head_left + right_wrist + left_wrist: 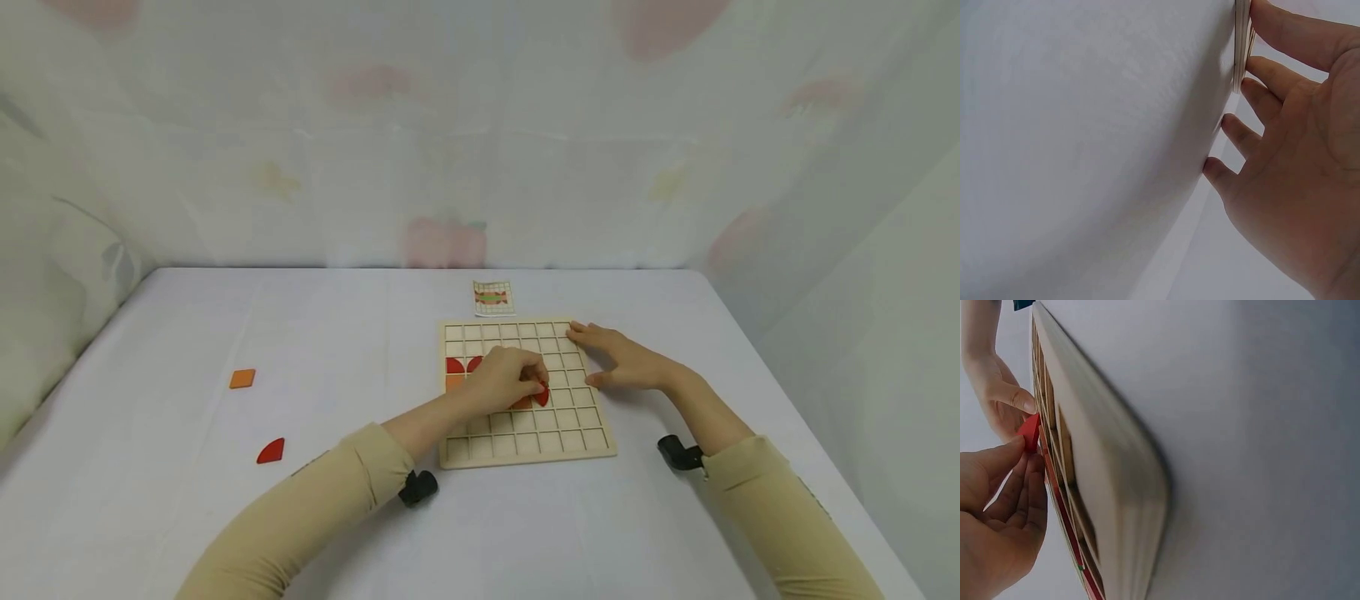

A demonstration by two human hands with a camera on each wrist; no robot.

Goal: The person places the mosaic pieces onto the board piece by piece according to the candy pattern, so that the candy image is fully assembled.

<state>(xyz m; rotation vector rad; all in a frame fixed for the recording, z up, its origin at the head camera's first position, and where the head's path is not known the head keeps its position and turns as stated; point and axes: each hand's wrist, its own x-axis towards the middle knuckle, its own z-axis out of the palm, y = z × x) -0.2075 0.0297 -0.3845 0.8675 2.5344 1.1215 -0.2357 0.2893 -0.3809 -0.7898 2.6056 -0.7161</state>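
Observation:
A wooden grid board with square cells lies on the table. Above its right-middle cells, my left hand pinches a red quarter-circle tile between thumb and fingers. In the left wrist view the tile is tilted, its lower edge at the board's surface. Red tiles and an orange tile sit in cells at the board's left; the left hand hides part of that row. My right hand rests at the board's right side, fingers spread, thumb and fingertips touching its edge.
A small pattern card lies just behind the board. Off to the left on the table are a loose orange square tile and a loose red quarter-circle tile. Black wrist cameras sit under both forearms. White curtains surround the table.

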